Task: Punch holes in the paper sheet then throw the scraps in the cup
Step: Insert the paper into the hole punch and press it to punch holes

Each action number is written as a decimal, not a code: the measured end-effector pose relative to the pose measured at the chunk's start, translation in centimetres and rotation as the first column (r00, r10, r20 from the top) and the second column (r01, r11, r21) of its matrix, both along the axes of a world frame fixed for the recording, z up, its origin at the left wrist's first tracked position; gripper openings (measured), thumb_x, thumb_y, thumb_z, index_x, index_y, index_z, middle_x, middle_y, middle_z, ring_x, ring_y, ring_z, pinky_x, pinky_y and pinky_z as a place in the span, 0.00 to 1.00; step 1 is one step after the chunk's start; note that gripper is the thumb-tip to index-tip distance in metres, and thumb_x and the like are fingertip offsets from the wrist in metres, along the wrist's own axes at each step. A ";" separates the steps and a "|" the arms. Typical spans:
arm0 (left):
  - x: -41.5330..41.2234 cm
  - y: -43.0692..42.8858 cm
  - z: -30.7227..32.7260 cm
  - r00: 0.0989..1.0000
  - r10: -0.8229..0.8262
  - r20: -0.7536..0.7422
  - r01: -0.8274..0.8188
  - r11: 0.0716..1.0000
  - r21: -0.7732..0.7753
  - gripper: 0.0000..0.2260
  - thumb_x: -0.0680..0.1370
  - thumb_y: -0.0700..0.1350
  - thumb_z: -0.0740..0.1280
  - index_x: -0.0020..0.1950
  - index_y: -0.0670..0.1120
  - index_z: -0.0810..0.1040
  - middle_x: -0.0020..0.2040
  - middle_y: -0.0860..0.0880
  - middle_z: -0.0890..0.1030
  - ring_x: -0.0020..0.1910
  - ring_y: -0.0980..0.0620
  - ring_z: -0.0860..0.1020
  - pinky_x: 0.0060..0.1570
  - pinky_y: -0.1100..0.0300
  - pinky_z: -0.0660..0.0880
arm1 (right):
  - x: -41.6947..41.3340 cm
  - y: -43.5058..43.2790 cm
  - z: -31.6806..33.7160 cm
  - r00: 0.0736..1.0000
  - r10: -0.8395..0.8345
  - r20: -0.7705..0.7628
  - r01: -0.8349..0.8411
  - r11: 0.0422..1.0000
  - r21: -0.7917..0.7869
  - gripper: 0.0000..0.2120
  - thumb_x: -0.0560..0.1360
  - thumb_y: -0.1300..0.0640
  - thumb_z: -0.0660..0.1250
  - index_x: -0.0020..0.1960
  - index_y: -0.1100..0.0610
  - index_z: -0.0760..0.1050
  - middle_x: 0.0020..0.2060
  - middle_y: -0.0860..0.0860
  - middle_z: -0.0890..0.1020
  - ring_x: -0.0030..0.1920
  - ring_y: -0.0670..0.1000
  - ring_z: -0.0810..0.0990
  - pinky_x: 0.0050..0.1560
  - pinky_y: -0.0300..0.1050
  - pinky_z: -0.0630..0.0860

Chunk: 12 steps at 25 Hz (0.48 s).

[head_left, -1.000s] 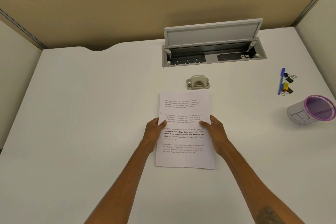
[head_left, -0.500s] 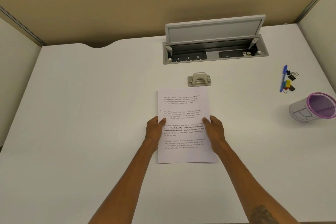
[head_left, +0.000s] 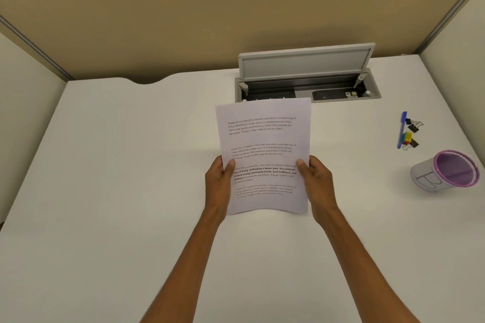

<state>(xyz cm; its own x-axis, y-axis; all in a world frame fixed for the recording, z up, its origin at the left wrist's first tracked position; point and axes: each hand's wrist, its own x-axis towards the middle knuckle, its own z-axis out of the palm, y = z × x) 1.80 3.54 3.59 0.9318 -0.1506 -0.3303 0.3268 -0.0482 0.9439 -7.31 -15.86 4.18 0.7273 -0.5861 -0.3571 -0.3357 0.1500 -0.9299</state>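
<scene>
The left hand (head_left: 219, 183) grips the left edge of the paper sheet (head_left: 263, 139), with the thumb on the printed face and the fingers curled behind it. Half a second ago the sheet lay flat on the white desk (head_left: 105, 191) with both hands resting at its edges. Now it is lifted clear of the surface and tilted up toward the camera, its lower edge bowed a little and a soft shadow beneath it. It hangs at the centre of the view, and its top edge reaches toward 12 o'clock, overlapping the front rim of the open cable hatch (head_left: 307, 81). The hole punch, which earlier stood just past the sheet at 12 o'clock, is hidden behind the raised page. The right hand (head_left: 319, 181) pinches the sheet's right edge the same way, thumb in front and fingers behind. Out at 2 o'clock a blue pen (head_left: 401, 130) lies just beside a few binder clips (head_left: 412, 128), placed as before. At 3 o'clock the cup (head_left: 443, 172), grey with a purple rim, sits near the desk's right edge, well apart from the sheet and unmoved.
</scene>
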 end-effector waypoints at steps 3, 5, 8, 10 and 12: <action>-0.6 0.1 0.9 0.997 0.002 0.073 0.002 0.999 -0.052 0.09 0.83 0.46 0.64 0.58 0.59 0.81 0.55 0.56 0.85 0.52 0.57 0.84 0.45 0.66 0.80 | -1.3 0.6 1.3 0.987 0.013 0.159 -0.013 1.000 0.001 0.07 0.82 0.49 0.64 0.54 0.47 0.81 0.50 0.47 0.86 0.50 0.48 0.85 0.46 0.42 0.83; -0.9 0.4 1.1 0.995 0.014 0.097 -0.005 0.995 -0.096 0.09 0.82 0.47 0.65 0.60 0.57 0.81 0.57 0.55 0.85 0.54 0.56 0.83 0.47 0.67 0.79 | -2.1 1.0 1.3 0.978 0.012 0.208 -0.010 1.000 -0.010 0.08 0.81 0.47 0.64 0.55 0.45 0.81 0.52 0.46 0.86 0.51 0.47 0.85 0.47 0.39 0.82; -1.5 1.0 0.7 0.996 0.017 0.091 -0.005 0.992 -0.129 0.11 0.79 0.46 0.70 0.59 0.58 0.81 0.57 0.54 0.85 0.56 0.56 0.83 0.51 0.65 0.80 | -3.3 1.6 0.4 0.979 0.020 0.204 -0.024 1.000 0.015 0.09 0.81 0.52 0.66 0.57 0.41 0.81 0.54 0.44 0.86 0.54 0.44 0.84 0.50 0.33 0.78; -1.6 1.4 0.6 0.996 -0.006 0.093 0.019 0.991 -0.133 0.14 0.76 0.45 0.74 0.60 0.57 0.81 0.57 0.54 0.85 0.56 0.55 0.83 0.54 0.63 0.80 | -3.6 1.5 -0.1 0.979 0.027 0.202 -0.037 0.998 0.050 0.13 0.79 0.56 0.69 0.60 0.42 0.80 0.56 0.43 0.85 0.57 0.44 0.83 0.53 0.32 0.78; -1.3 1.3 0.7 0.994 -0.033 0.105 0.044 0.994 -0.103 0.16 0.74 0.43 0.75 0.59 0.57 0.81 0.54 0.55 0.86 0.54 0.56 0.83 0.52 0.66 0.80 | -3.3 1.2 -0.3 0.976 0.028 0.217 -0.042 0.997 0.060 0.15 0.78 0.57 0.71 0.64 0.47 0.79 0.58 0.44 0.85 0.58 0.45 0.83 0.54 0.32 0.78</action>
<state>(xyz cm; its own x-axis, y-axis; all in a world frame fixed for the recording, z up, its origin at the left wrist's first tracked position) 0.53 4.83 4.25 0.9529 -0.2156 -0.2133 0.2273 0.0421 0.9729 -10.60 -14.68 3.87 0.8111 -0.5396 -0.2255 -0.1347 0.2029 -0.9699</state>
